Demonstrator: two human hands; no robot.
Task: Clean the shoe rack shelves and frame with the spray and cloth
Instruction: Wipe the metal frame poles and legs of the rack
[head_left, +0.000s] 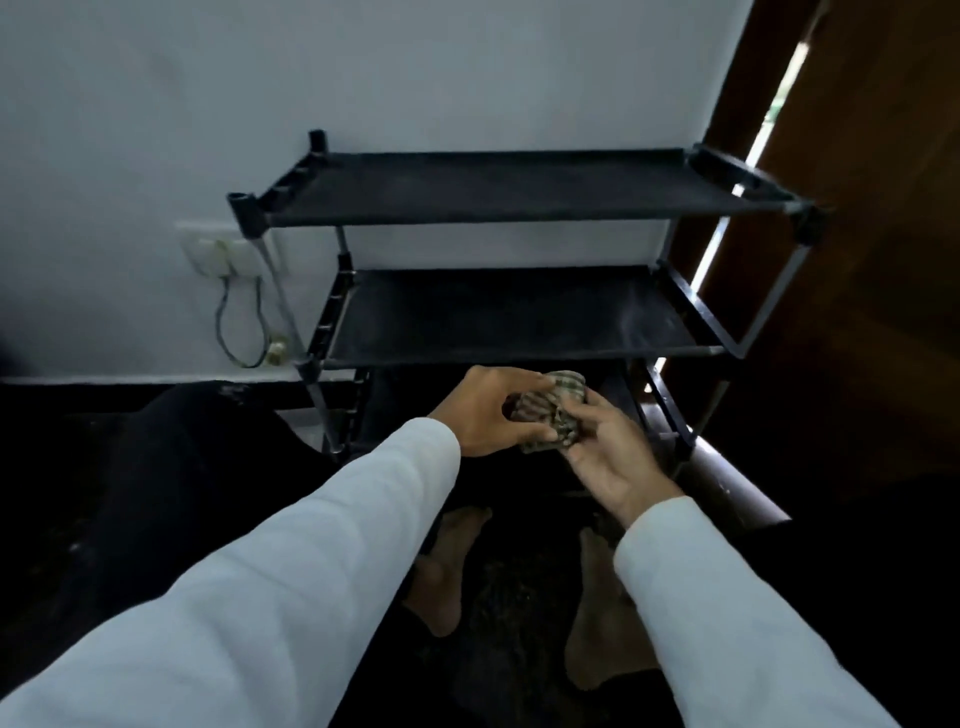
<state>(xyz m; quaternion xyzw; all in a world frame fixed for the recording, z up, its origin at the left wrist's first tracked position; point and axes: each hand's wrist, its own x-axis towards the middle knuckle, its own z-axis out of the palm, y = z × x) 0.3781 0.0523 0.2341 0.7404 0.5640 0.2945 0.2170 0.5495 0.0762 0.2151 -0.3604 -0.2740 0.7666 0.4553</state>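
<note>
Rack (519, 312) behind; cloth (546, 413) between fingers (522, 387)

a bunched striped cloth (550, 410) is gripped between the left hand (485, 410) and right hand (610, 449), just before the black shoe rack (519, 312).

Matt black shelves (519, 195), striped woven cloth (545, 410)
</note>
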